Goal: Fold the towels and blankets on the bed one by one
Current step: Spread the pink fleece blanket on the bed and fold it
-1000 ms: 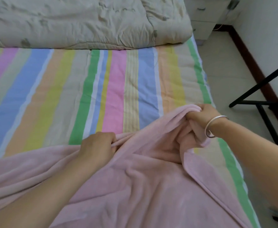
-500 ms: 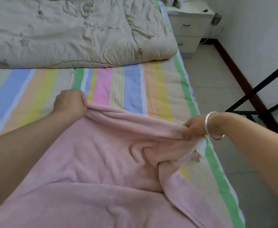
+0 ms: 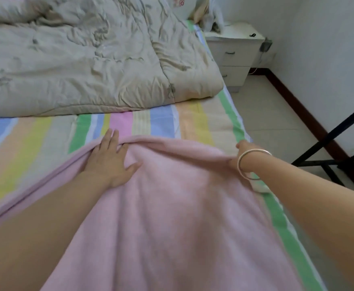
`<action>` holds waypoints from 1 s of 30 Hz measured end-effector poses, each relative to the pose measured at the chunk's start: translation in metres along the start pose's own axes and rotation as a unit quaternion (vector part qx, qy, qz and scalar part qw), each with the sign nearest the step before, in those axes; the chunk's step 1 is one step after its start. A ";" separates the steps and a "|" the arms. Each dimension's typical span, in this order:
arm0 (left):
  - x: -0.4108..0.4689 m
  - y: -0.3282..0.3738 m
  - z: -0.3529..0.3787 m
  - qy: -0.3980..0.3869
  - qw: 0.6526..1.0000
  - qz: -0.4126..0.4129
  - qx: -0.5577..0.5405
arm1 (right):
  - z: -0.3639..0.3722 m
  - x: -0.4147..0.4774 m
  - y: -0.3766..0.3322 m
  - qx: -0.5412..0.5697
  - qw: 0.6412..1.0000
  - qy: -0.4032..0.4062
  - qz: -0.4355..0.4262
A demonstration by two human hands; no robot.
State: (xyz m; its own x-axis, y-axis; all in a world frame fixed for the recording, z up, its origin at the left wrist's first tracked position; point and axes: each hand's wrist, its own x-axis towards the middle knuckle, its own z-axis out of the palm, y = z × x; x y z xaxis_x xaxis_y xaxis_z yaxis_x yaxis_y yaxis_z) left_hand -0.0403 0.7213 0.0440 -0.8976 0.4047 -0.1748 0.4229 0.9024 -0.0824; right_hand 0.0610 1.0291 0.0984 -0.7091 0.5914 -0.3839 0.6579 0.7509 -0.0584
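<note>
Blanket (image 3: 182, 206) far edge lies under flat, spread left hand (image 3: 111, 162); right hand (image 3: 242, 151) meets its bedside corner, grip hidden.

This is a bedroom in a home. A bed (image 3: 231, 108) covered by a pastel striped sheet (image 3: 35, 148) fills most of the view, with a rumpled beige quilt (image 3: 77, 66) heaped across its far half and a pink blanket (image 3: 182, 196) spread over the near part. Just beside the head of the bed, a white nightstand (image 3: 237, 53) with two drawers stands against a plain white wall (image 3: 329, 59). A pale tiled floor (image 3: 276, 122) runs along the bed's side, edged by a dark reddish-brown skirting board (image 3: 297, 101), and a black metal frame (image 3: 329, 139) stands near the wall.
</note>
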 end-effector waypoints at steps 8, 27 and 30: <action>-0.001 0.011 0.060 -0.050 0.998 -0.019 -0.032 | 0.023 0.039 -0.003 0.064 0.997 0.005 0.042; 0.060 0.032 0.043 0.101 0.990 0.057 -0.086 | -0.033 0.135 0.009 0.261 0.943 0.161 0.129; 0.065 0.038 0.073 0.137 0.987 0.025 -0.085 | 0.011 0.146 -0.001 0.346 0.926 0.145 0.034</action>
State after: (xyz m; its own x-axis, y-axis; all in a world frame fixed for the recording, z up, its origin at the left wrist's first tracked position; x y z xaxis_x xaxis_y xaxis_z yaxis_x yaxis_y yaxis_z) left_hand -0.0736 0.7712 -0.0422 -0.8860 0.4530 0.0989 0.4613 0.8827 0.0892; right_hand -0.0402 1.1116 0.0320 -0.6321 0.7600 -0.1512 0.6378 0.3994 -0.6586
